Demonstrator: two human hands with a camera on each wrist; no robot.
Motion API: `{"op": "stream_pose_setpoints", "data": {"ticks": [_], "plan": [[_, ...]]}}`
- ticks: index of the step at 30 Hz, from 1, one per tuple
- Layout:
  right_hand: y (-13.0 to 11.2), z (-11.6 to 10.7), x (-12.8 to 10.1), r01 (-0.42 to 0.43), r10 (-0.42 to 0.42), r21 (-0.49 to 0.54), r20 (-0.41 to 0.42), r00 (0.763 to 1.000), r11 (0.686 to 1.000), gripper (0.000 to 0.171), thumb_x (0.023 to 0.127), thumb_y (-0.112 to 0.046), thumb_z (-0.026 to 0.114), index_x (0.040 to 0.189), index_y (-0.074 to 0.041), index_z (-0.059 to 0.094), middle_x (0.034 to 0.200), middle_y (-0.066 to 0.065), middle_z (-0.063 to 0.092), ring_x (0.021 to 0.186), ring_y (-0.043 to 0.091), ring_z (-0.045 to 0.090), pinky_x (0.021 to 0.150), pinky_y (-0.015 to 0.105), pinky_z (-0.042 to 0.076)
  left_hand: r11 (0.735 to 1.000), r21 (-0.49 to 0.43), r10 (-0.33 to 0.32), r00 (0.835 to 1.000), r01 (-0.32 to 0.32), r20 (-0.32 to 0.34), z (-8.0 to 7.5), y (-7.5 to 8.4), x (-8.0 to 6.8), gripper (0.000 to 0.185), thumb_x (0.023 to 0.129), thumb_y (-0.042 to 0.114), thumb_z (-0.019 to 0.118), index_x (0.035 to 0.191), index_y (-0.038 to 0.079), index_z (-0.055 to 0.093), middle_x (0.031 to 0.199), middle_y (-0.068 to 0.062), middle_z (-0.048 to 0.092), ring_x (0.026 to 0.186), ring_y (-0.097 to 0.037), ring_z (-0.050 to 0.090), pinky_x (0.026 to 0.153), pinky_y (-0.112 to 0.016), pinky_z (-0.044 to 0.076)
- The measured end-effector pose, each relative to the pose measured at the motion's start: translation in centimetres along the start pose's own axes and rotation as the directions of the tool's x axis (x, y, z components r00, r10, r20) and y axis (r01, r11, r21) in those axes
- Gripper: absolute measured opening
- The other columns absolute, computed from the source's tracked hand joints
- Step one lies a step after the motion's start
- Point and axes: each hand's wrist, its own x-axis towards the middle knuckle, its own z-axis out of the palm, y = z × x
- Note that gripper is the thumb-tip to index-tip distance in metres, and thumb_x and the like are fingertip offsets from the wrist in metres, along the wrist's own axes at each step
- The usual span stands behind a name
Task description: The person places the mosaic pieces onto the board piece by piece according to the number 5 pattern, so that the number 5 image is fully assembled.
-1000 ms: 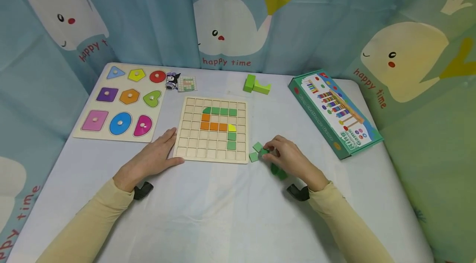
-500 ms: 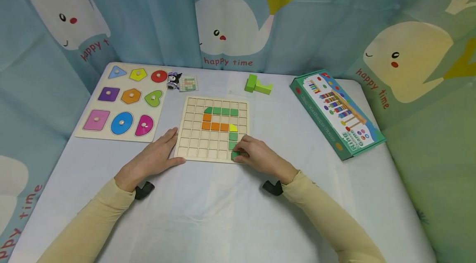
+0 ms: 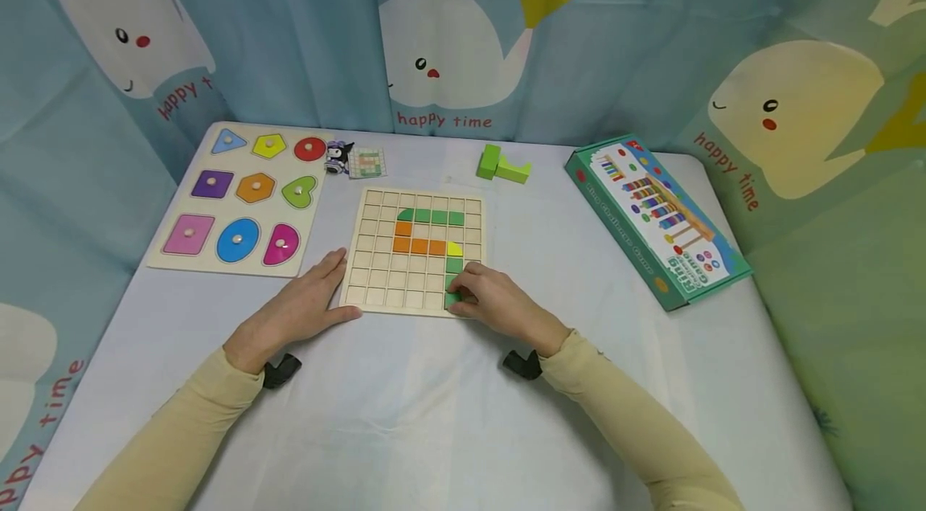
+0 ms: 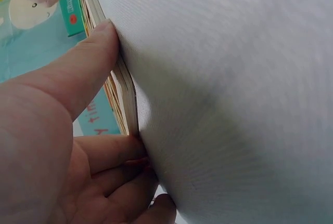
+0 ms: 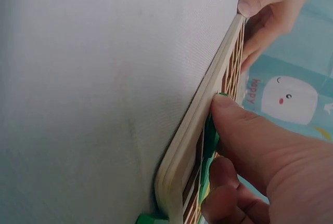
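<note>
The wooden grid board [image 3: 376,278] lies flat, with green, orange and yellow tiles set in its cells. At its lower right, my right hand [image 3: 499,302] pinches a green tile [image 3: 452,300] between thumb and fingers, in the bottom row below other green tiles. The right wrist view shows this tile [image 5: 209,135] tilted under the thumb tip, close to the board's edge. My left hand [image 3: 300,310] rests at the board's lower left corner, fingers extended along the side. In the left wrist view its thumb [image 4: 99,47] touches the front edge.
A shape puzzle board [image 3: 239,262] lies on the left, with a small pattern card [image 3: 367,163] beside it. Two light green blocks [image 3: 512,171] stand behind the grid board. A green game box [image 3: 658,222] lies right. Another green piece [image 5: 151,219] shows by the board's corner.
My right hand has picked up a green tile from the loose ones right of the board and brought it left to the bottom row, where the tile has settled lower. The left hand stays put.
</note>
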Motion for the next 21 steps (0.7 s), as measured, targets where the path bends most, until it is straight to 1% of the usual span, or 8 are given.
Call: {"op": "stream_pose_setpoints", "data": {"ticks": [6, 10, 14, 17, 21], "plan": [[0.0, -0.1, -0.2, -0.021, 0.021, 0.022, -0.004, 1.0, 1.0, 0.024, 0.085, -0.022, 0.079, 0.101, -0.006, 0.07, 0.087, -0.002, 0.053, 0.075, 0.011, 0.048, 0.065, 0.024, 0.044, 1.0, -0.002, -0.004, 1.0, 0.004, -0.003, 0.1, 0.0, -0.1, 0.09, 0.088, 0.037, 0.074, 0.148, -0.01, 0.026, 0.156, -0.027, 0.02, 0.142, -0.041, 0.02, 0.112, -0.051, 0.025], [0.5, -0.8, -1.2, -0.033, 0.035, 0.062, -0.034, 0.999, 0.998, 0.018, 0.089, -0.018, 0.075, 0.102, -0.007, 0.071, 0.087, -0.004, 0.056, 0.076, 0.01, 0.051, 0.067, 0.026, 0.046, 1.0, 0.003, -0.001, 1.0, 0.001, -0.008, 0.1, 0.1, 0.0, 0.09, 0.088, 0.037, 0.074, 0.148, -0.011, 0.027, 0.156, -0.027, 0.02, 0.142, -0.041, 0.021, 0.112, -0.051, 0.025], [1.8, -1.9, -3.2, -0.07, 0.077, 0.123, -0.053, 0.996, 0.99, 0.013, 0.091, -0.013, 0.071, 0.103, -0.006, 0.072, 0.089, -0.006, 0.061, 0.077, 0.009, 0.054, 0.067, 0.028, 0.048, 1.0, 0.008, 0.008, 1.0, -0.008, -0.012, 0.0, 0.1, 0.0, 0.09, 0.088, 0.037, 0.074, 0.147, -0.011, 0.028, 0.155, -0.027, 0.021, 0.142, -0.041, 0.022, 0.111, -0.051, 0.026], [2.9, -2.7, -5.0, -0.093, 0.105, 0.157, -0.067, 0.992, 0.983, 0.014, 0.092, -0.01, 0.069, 0.104, -0.005, 0.072, 0.09, -0.005, 0.063, 0.073, 0.009, 0.053, 0.063, 0.028, 0.047, 1.0, 0.008, 0.009, 1.0, -0.009, -0.011, 0.0, 0.1, 0.0, 0.09, 0.087, 0.038, 0.074, 0.147, -0.011, 0.029, 0.155, -0.027, 0.022, 0.142, -0.042, 0.022, 0.111, -0.051, 0.027], [4.0, -3.3, -7.6, -0.102, 0.124, 0.164, -0.129, 0.984, 0.981, 0.015, 0.091, -0.006, 0.07, 0.105, -0.004, 0.072, 0.09, -0.004, 0.064, 0.068, 0.009, 0.05, 0.058, 0.026, 0.045, 1.0, 0.004, 0.01, 1.0, -0.01, -0.014, 0.1, 0.0, -0.1, 0.09, 0.087, 0.038, 0.075, 0.148, -0.011, 0.029, 0.155, -0.027, 0.022, 0.141, -0.042, 0.022, 0.111, -0.051, 0.027]]}}
